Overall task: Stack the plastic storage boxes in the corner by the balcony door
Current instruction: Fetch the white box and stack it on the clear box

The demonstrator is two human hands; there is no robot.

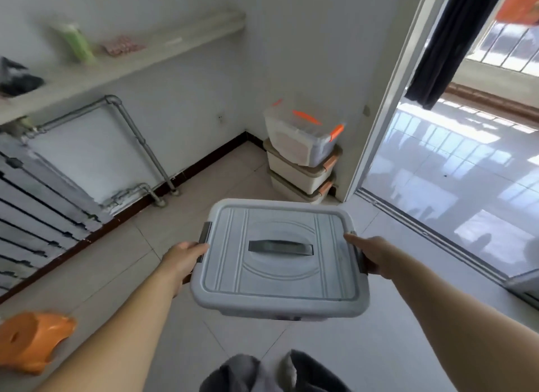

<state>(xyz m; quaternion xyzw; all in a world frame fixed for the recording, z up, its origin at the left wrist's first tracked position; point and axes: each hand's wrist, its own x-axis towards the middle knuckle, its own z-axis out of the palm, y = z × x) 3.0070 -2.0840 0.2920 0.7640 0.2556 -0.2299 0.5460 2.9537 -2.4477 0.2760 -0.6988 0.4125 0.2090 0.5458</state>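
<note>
I carry a grey plastic storage box [277,278] with a dark lid handle, level, in front of me above the floor. My left hand [182,260] grips its left side by the dark latch. My right hand [376,256] grips the right side by the other latch. Ahead in the corner stands a stack of three boxes: a clear box with orange latches [303,135] on top, a cream box [300,170] under it, and another cream box [294,192] on the floor.
The open balcony door frame [388,100] is right of the stack, with a floor track [431,231] and a dark hanging cloth [449,41]. Pipes [137,138] and a radiator [35,205] line the left wall under a shelf [122,62]. An orange stool [32,342] stands at lower left.
</note>
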